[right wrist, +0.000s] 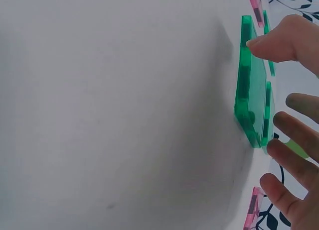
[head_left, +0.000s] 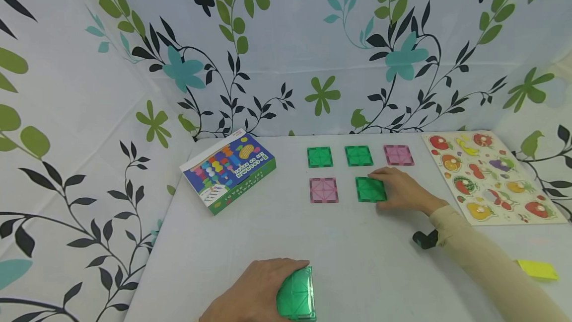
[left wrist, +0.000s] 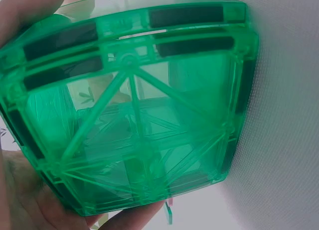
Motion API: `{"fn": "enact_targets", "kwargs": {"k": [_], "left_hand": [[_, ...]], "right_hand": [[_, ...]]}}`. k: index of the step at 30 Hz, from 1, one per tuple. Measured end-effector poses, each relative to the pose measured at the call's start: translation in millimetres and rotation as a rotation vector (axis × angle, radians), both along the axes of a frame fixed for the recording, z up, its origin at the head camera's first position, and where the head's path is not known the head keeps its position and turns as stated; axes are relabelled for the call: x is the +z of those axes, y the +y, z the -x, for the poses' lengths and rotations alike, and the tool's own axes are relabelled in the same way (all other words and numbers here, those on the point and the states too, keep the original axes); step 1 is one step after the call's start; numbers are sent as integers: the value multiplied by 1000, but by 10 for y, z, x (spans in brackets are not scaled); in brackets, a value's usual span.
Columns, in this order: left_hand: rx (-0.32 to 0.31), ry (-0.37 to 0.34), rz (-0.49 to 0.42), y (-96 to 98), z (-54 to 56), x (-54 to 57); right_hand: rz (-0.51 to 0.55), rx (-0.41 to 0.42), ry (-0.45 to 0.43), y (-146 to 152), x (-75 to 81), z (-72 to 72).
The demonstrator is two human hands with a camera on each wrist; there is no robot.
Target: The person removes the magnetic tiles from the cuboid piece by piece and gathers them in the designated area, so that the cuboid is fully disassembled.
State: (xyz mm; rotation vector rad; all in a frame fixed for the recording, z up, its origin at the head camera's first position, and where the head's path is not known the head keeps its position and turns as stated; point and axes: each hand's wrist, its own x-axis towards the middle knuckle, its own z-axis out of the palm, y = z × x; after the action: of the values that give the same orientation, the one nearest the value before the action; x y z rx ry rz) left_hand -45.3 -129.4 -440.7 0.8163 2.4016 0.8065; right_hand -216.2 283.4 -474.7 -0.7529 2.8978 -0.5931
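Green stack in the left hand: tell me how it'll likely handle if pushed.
The green stack is probably stiff, given its ribbed build. Its shiny faces may be slippery. Layers could slide apart, since a narrow gap shows between two edges.

The left hand (head_left: 254, 292) was cut off by the head view's lower edge, a green tile (head_left: 369, 190) partly covered by the right hand (head_left: 406, 190), and a black object (head_left: 423, 240) by the right sleeve (head_left: 484, 257).
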Motion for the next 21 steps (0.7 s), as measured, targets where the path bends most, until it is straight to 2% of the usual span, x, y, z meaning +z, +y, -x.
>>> {"fn": "enact_targets", "kwargs": {"k": [6,12,21], "left_hand": [[-1,21,-3,-19,-31,1],[14,27,-16,-55,-45,-11],[109,-35,-2,-142,-61,-3]], "right_hand": [[72,-40,-15,23,27,-233],[170,-25,-15,-123,101,-570],[289,149,81,-623,267,-1106]]}}
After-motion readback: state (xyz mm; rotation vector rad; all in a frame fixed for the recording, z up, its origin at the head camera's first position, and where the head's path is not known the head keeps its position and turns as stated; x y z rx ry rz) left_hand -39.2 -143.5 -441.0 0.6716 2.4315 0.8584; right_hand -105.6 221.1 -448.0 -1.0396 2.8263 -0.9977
